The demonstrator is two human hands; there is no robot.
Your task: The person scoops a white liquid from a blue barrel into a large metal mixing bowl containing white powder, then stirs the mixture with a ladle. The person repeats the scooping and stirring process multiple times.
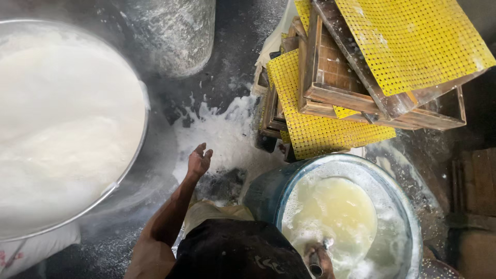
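The big steel vat [135, 155] of white liquid fills nine o'clock, the left hand [199, 160] hanging open and empty beside its rim, while at five o'clock the right hand [318, 261] grips a handle [326, 243] over the foamy blue tub [403, 206].

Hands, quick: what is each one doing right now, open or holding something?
Left hand: open, empty, held out above the wet floor.
Right hand: closed on a small dark handle at the blue tub of pale liquid.

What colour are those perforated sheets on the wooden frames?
Yellow, dotted with small holes: perforated sheets, head view, over wooden frames.
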